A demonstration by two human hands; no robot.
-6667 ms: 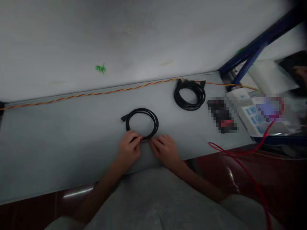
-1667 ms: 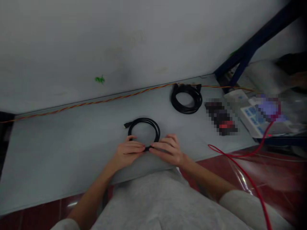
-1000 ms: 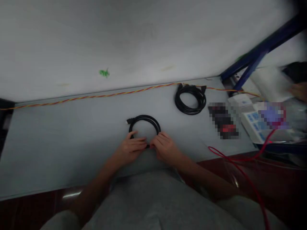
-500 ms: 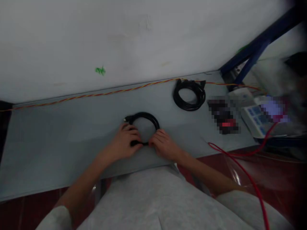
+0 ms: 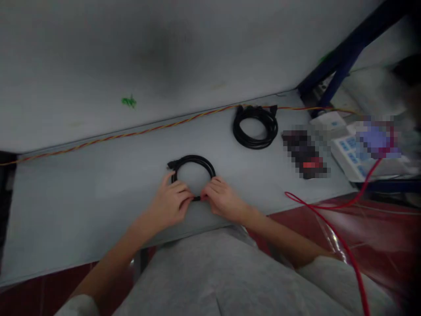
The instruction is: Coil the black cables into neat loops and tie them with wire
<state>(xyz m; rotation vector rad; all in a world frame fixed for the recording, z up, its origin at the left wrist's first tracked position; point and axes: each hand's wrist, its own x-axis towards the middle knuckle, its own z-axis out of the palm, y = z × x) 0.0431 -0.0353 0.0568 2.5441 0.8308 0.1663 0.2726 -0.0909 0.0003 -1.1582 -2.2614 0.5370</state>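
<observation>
- The looped black cable [image 5: 194,158] lies on the table [image 5: 82,206] near its front edge, the ring spreading from the hands toward the back edge.
- Its gripped stretch runs roughly along the front edge; both hands are equally near.
- Left hand [image 5: 171,199] and right hand [image 5: 222,198] pinch it just beside each other, knuckles up, forearms angled inward.

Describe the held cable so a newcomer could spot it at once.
On the long grey table, near its front edge, find the left hand and right hand. They grip a black cable loop, a slimmer ring than the untouched coil by the wall.
</observation>
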